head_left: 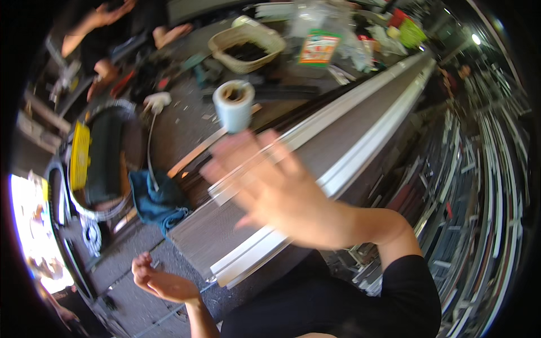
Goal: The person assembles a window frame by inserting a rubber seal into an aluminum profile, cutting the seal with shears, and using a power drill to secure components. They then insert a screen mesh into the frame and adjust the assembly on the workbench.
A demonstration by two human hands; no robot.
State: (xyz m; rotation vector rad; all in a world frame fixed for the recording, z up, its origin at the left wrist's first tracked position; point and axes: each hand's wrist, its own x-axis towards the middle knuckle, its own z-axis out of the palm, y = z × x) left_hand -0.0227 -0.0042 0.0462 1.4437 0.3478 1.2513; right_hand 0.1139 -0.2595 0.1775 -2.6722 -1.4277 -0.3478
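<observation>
Long, straight white profile rails [360, 155] lie side by side in the foreground, their near ends by the person's body, and run diagonally to the upper right. A narrow, grey-brown flat surface [205, 239] shows between them. The bare left hand [163, 283] is positioned to the left of the near rail end, apart from it, with fingers partly curled; whether its grip contains anything cannot be determined. The bare right hand [276, 191] is positioned over the rails, palm down, with fingers extended and spread; its grip encloses nothing. Motion blur covers its fingers, so contact with the rails cannot be confirmed.

A crumpled dark blue cloth [155, 200] lies to the left of the rails. Beyond it, a thin, light brown strip [197, 152] extends toward a translucent white film roll [234, 115], which stands upright with its hollow core facing up. To the left is a bright yellow panel [80, 156] beside a black body.

Farther back, a beige plastic basket [248, 66] holds dark material. To its right is a flat orange, white and green package [319, 49]. Another person's hand [107, 14] appears at upper left.
</observation>
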